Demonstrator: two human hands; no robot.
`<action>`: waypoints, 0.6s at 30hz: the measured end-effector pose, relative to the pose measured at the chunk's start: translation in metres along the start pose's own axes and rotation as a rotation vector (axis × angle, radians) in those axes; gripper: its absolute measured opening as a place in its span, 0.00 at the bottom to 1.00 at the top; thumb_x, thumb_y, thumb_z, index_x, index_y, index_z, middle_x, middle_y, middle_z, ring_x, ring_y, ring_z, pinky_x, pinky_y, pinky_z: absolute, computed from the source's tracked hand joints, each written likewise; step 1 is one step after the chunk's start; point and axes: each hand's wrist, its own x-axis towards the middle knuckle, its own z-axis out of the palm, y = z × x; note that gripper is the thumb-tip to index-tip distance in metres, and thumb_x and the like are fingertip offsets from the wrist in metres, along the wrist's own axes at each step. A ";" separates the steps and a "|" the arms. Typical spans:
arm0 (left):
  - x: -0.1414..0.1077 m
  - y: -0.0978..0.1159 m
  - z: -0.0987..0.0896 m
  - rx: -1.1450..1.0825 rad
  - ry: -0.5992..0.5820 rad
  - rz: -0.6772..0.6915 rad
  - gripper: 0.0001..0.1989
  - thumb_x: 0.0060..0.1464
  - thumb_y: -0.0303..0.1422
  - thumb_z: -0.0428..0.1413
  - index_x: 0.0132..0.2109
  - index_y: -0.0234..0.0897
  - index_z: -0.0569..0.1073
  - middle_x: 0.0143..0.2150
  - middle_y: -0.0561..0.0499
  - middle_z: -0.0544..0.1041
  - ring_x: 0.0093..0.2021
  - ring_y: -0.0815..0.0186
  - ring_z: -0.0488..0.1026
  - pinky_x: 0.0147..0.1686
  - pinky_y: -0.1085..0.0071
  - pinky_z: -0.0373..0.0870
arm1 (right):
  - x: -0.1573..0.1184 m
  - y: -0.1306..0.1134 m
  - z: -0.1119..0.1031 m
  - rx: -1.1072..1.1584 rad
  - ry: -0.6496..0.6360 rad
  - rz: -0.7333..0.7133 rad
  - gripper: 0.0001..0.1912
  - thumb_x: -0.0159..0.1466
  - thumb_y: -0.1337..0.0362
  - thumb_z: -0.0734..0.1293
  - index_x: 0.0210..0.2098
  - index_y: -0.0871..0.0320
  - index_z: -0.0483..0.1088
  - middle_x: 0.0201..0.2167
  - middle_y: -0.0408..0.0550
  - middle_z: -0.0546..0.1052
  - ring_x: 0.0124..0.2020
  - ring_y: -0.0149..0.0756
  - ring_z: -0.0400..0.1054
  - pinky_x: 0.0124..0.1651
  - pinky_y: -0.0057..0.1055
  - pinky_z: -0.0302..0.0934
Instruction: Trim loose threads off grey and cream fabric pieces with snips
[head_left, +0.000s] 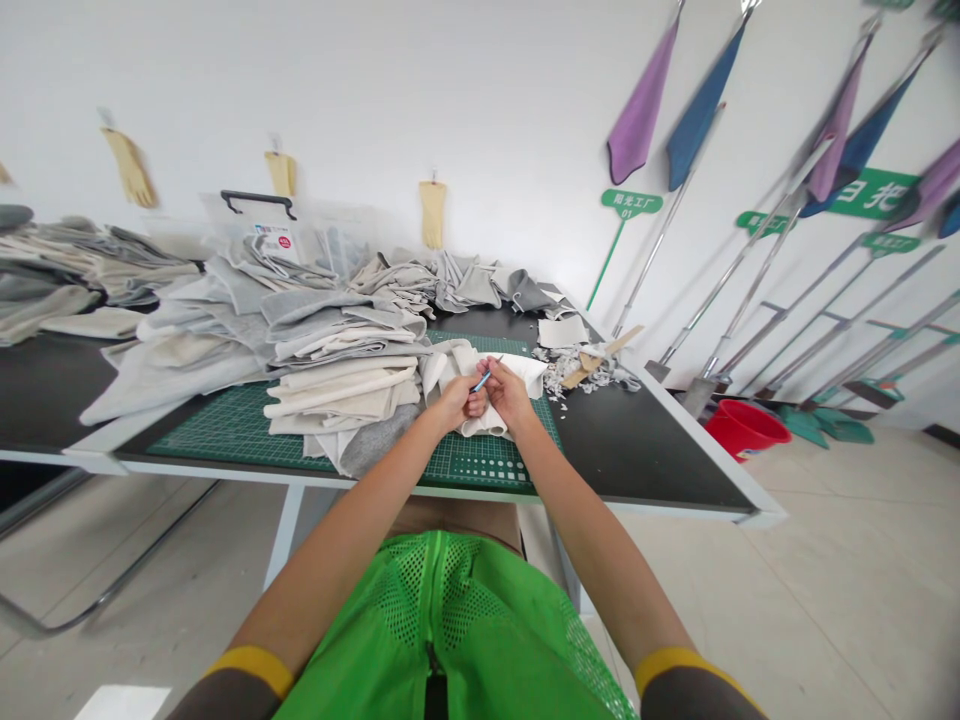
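Both hands meet over a crumpled white cloth piece (489, 424) on the green cutting mat (450, 468). Between them is a slim blue tool (481, 381) with a dark, thin tip pointing up and right; its exact kind is too small to tell. My left hand (459, 403) has its fingers curled closed around the lower end of the tool. My right hand (508, 393) is closed too, its thumb and fingertips pinching near the tip. Just left of the hands stands a tall stack of folded grey and cream cloth pieces (349, 385).
Cloth scraps (589, 368) with a brown strip lie on the right of the black table (637, 440). More cloth heaps (195, 325) cover the left and back. Behind is a clear plastic box (274, 240). A red bucket (746, 428) and mops stand on the floor at right.
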 end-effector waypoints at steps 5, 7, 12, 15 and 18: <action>0.001 0.000 -0.001 0.001 -0.004 -0.004 0.18 0.62 0.34 0.42 0.24 0.36 0.61 0.12 0.59 0.53 0.10 0.75 0.50 0.10 0.79 0.48 | 0.000 0.001 0.000 0.010 -0.018 -0.020 0.06 0.55 0.71 0.69 0.34 0.60 0.74 0.34 0.46 0.80 0.37 0.30 0.74 0.39 0.21 0.69; 0.001 0.000 -0.001 0.002 -0.012 -0.001 0.17 0.62 0.34 0.42 0.26 0.35 0.64 0.12 0.60 0.53 0.10 0.75 0.49 0.10 0.79 0.48 | 0.000 0.001 0.000 0.006 -0.032 -0.033 0.05 0.55 0.69 0.69 0.33 0.59 0.74 0.34 0.45 0.80 0.37 0.30 0.74 0.39 0.21 0.69; 0.000 0.000 -0.001 -0.001 -0.012 0.009 0.17 0.62 0.35 0.42 0.26 0.35 0.64 0.11 0.60 0.53 0.10 0.74 0.50 0.10 0.79 0.48 | 0.001 0.002 -0.001 0.000 -0.024 -0.026 0.05 0.54 0.70 0.70 0.32 0.60 0.74 0.31 0.45 0.79 0.33 0.28 0.74 0.36 0.19 0.69; 0.001 -0.001 -0.001 -0.003 -0.006 0.006 0.17 0.62 0.35 0.42 0.25 0.35 0.63 0.11 0.59 0.53 0.10 0.74 0.50 0.10 0.78 0.47 | 0.002 0.002 -0.002 0.016 -0.015 -0.011 0.06 0.54 0.71 0.70 0.33 0.60 0.74 0.31 0.45 0.79 0.34 0.28 0.74 0.37 0.19 0.69; 0.002 -0.001 -0.002 -0.006 -0.005 0.001 0.18 0.62 0.35 0.42 0.25 0.35 0.63 0.11 0.59 0.53 0.09 0.74 0.50 0.10 0.78 0.46 | 0.003 0.002 -0.003 0.014 -0.016 -0.005 0.08 0.54 0.71 0.70 0.35 0.61 0.74 0.33 0.47 0.79 0.37 0.29 0.74 0.40 0.20 0.69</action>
